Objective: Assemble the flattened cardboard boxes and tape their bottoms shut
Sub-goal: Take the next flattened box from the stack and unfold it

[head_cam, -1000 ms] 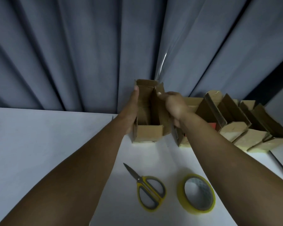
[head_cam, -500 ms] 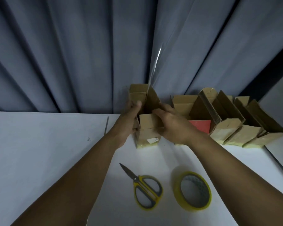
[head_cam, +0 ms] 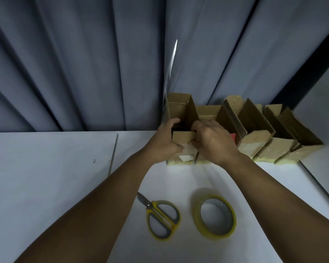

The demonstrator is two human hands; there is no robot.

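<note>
- Head view: box (head_cam: 179, 108) stands upright at frame centre, directly between the hands; left hand (head_cam: 164, 142) grips its left wall, right hand (head_cam: 214, 143) clasps its front-right edge.
- Tape roll (head_cam: 215, 217) lies lower right, nearer the right hand.

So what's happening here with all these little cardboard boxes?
A person grips an open cardboard box with both hands, left hand on its left wall, right hand at its front flap. It stands on a white table, at the left end of a row of similar boxes. Scissors and a yellow tape roll lie nearer, untouched.
</note>
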